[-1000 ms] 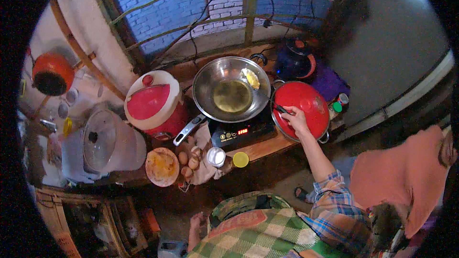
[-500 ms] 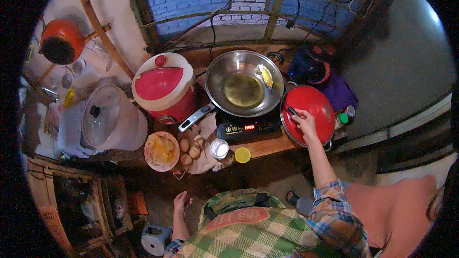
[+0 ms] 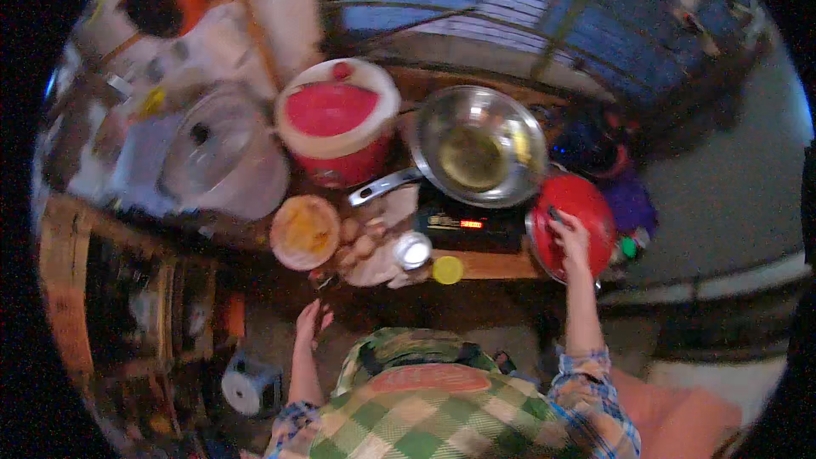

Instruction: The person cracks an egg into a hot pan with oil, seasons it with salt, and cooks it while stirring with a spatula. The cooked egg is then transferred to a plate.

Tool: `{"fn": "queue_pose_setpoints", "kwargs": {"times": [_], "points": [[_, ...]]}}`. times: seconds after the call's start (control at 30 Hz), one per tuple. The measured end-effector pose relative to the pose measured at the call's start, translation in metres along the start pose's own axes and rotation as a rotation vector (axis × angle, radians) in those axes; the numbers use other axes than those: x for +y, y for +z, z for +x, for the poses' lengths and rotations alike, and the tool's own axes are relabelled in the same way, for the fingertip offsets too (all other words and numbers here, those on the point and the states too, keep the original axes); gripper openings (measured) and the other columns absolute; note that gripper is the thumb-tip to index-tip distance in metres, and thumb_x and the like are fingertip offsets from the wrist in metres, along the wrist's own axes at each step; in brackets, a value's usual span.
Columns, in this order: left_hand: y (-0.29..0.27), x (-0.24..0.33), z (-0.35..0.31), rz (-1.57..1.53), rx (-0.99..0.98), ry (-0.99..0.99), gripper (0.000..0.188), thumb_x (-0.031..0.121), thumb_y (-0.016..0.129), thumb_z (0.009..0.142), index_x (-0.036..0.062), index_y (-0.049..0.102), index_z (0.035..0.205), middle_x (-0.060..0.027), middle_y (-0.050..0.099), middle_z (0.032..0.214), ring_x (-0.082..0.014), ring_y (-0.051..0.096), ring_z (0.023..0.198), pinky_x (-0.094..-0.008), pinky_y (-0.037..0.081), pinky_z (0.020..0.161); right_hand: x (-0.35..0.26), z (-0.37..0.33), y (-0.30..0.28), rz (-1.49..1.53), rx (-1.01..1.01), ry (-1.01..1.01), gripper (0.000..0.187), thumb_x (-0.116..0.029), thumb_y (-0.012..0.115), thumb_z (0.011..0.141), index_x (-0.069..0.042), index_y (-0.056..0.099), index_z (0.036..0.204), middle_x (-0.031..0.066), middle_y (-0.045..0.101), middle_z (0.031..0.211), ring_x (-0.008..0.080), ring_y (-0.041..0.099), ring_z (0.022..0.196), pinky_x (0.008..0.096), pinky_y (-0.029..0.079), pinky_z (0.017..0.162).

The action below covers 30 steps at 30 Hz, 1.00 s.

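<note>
The left hand (image 3: 314, 323) is hanging loosely open in free room off the near edge of the brown wooden counter (image 3: 497, 266). Right of a round silvery metal pan (image 3: 432, 138), the right hand (image 3: 575, 238) is gripping a slim black handle (image 3: 554, 214) over a domed red lid (image 3: 595, 208).

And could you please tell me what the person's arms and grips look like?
The left sleeve and right sleeve are plaid, blue and white with orange touches, and end short, leaving the left forearm and right forearm bare. The left grip and right grip wear no gloves; blur hides finer detail.
</note>
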<state>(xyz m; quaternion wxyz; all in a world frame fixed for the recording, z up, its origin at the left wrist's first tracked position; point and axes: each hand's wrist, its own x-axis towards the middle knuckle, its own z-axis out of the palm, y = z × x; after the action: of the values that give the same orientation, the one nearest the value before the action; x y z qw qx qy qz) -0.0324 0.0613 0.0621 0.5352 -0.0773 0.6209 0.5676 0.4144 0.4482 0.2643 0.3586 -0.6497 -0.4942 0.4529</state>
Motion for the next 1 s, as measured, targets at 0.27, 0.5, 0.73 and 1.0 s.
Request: {"fn": "queue_pose_setpoints", "kwargs": {"times": [0.27, 0.5, 0.73, 1.0], "points": [[0.018, 0.053, 0.003, -0.350, 0.067, 0.268, 0.050, 0.036, 0.055, 0.089, 0.0049, 0.044, 0.127, -0.0120, 0.053, 0.112, -0.0266, 0.060, 0.096, -0.0366, 0.052, 0.082, 0.008, 0.003, -0.002, 0.062, -0.099, -0.045, 0.036, -0.008, 0.065, 0.082, -0.011, 0.059, 0.117, -0.0011, 0.061, 0.100, 0.0075, 0.057, 0.079, 0.0203, 0.042, 0.058], [0.047, 0.076, 0.019, -0.388, 0.091, 0.305, 0.064, 0.035, 0.062, 0.083, 0.0058, 0.033, 0.132, -0.0155, 0.047, 0.123, -0.0282, 0.055, 0.101, -0.0389, 0.052, 0.081, 0.038, 0.013, -0.041, -0.058, -0.036, -0.009, 0.034, -0.006, 0.062, 0.083, -0.006, 0.059, 0.117, 0.0041, 0.062, 0.110, 0.0112, 0.059, 0.087, 0.0203, 0.043, 0.057], [0.014, 0.083, 0.020, -0.411, -0.094, 0.337, 0.049, 0.017, 0.054, 0.084, 0.0018, 0.039, 0.127, -0.0144, 0.052, 0.117, -0.0267, 0.056, 0.104, -0.0371, 0.051, 0.082, 0.012, -0.004, 0.001, -0.018, -0.087, -0.168, 0.032, -0.007, 0.068, 0.078, -0.007, 0.063, 0.110, 0.0029, 0.064, 0.101, 0.0111, 0.058, 0.086, 0.0227, 0.046, 0.065], [0.005, 0.077, 0.053, -0.235, -0.010, 0.298, 0.049, 0.008, 0.052, 0.082, 0.0103, 0.042, 0.130, -0.0105, 0.047, 0.125, -0.0256, 0.051, 0.111, -0.0359, 0.053, 0.083, -0.002, -0.027, -0.007, -0.516, 0.154, -0.417, 0.030, -0.016, 0.069, 0.075, -0.013, 0.063, 0.104, 0.0107, 0.063, 0.097, 0.0272, 0.061, 0.091, 0.0373, 0.047, 0.078]]}}
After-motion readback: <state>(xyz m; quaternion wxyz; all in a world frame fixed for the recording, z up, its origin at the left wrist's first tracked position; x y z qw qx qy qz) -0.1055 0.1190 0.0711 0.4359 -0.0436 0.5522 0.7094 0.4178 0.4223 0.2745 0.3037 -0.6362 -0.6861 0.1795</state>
